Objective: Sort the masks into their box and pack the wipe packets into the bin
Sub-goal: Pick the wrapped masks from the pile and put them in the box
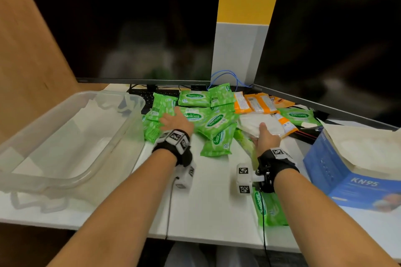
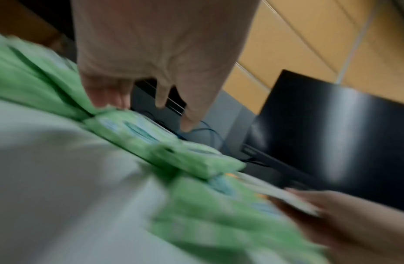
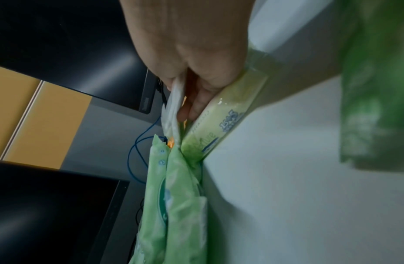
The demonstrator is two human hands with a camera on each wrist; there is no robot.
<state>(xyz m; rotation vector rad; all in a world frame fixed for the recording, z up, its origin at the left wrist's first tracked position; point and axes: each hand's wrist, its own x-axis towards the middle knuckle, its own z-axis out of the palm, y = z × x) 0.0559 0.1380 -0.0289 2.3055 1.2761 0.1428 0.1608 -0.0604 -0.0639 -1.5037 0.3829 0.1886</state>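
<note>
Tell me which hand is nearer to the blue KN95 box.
Right. The right hand grips white masks just left of the KN95 box; the left hand rests on the green wipe packets farther left, beside the clear bin.

The word "Sanicare" is showing in white on green ovals across the green wipe packets (image 1: 213, 123) heaped in the middle of the desk (image 1: 208, 197), and it is showing again on the packet (image 1: 268, 208) lying under the right wrist and on another packet (image 1: 298, 115) by the right-hand monitor. A small "15" is sitting at the corner of two of these packets. "KN95" is standing in pale letters on the front of the blue box (image 1: 347, 171) at the right, while the print on the orange packets (image 1: 256, 103) is coming out too blurred to read
</note>
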